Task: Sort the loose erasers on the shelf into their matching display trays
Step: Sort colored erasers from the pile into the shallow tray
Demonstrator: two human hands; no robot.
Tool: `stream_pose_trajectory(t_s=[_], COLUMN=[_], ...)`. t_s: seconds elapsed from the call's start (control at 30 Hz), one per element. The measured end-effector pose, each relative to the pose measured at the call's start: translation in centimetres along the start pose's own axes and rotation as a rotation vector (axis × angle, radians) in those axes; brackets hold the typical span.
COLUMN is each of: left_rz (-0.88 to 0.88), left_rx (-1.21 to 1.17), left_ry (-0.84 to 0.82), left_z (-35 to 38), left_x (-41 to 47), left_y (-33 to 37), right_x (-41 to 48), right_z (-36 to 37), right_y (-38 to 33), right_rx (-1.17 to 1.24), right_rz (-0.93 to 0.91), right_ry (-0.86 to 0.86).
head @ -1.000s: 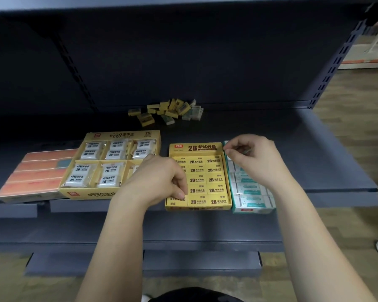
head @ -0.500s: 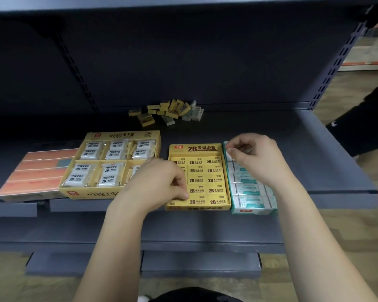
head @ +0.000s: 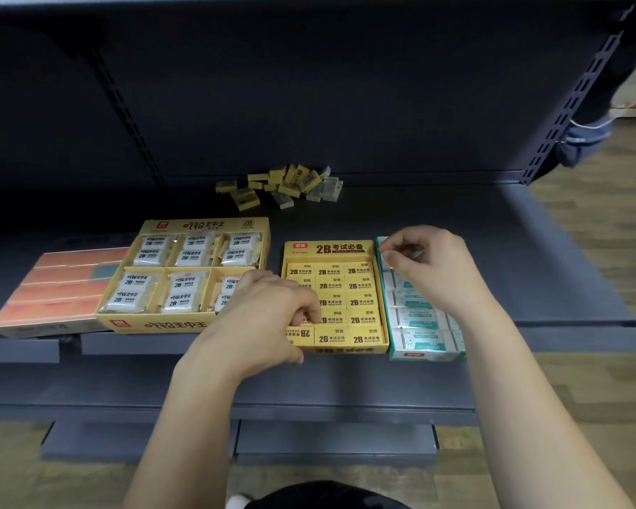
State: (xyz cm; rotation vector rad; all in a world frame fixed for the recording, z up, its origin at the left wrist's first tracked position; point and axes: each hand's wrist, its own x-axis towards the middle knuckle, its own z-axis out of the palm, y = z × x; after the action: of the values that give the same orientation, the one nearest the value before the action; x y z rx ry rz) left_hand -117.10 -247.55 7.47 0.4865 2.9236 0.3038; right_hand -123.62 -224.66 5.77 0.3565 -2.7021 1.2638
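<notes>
In the front-left corner of the small yellow tray (head: 336, 247), a yellow eraser (head: 302, 332) lies with its long axis across the tray, its print reversed against its neighbours. The left hand (head: 268, 317) curls its fingers down on it, thumb at the tray's front wall. The right hand (head: 428, 268) pinches a pale eraser (head: 416, 253), mostly hidden, over the back of the teal tray (head: 425, 356) just right. Both hands sit about where they were a second ago. The yellow tray holds rows three across; left of it, a larger yellow tray (head: 155, 323) holds wrapped white erasers. Loose erasers (head: 283, 185) lie well behind.
</notes>
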Motion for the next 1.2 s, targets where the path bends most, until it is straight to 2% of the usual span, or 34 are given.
stream_pose_trajectory(t_s=[0.17,0.4,0.6,0.73,0.87,1.2], left_rz=[0.009,-0.02,0.008,-0.001,-0.041,-0.083], left_rx=[-0.051,-0.312,-0.329,-0.285,-0.093,-0.026], left_ry=[0.015,0.041,0.118,0.129,0.201,0.143], left_z=[0.1,-0.8,-1.0,-0.8,-1.0,-0.8], left_x=[0.0,0.1,-0.2,-0.6,-0.7,-0.4], left_y=[-0.1,0.0,-0.5,-0.6,-0.9,-1.2], right_x=[0.1,0.2,0.2,0.3,0.3,0.2], right_z=[0.1,0.1,0.1,0.2,0.2,0.3], right_y=[0.0,0.0,0.0,-0.1,-0.1,-0.3], right_rx=[0.004,-0.007,-0.013,-0.015,-0.025,-0.069], right_rz=[0.003,0.008,0.011,0.014,0.013,0.013], right_ry=[-0.002,-0.016,-0.016,-0.018,-0.024,-0.027])
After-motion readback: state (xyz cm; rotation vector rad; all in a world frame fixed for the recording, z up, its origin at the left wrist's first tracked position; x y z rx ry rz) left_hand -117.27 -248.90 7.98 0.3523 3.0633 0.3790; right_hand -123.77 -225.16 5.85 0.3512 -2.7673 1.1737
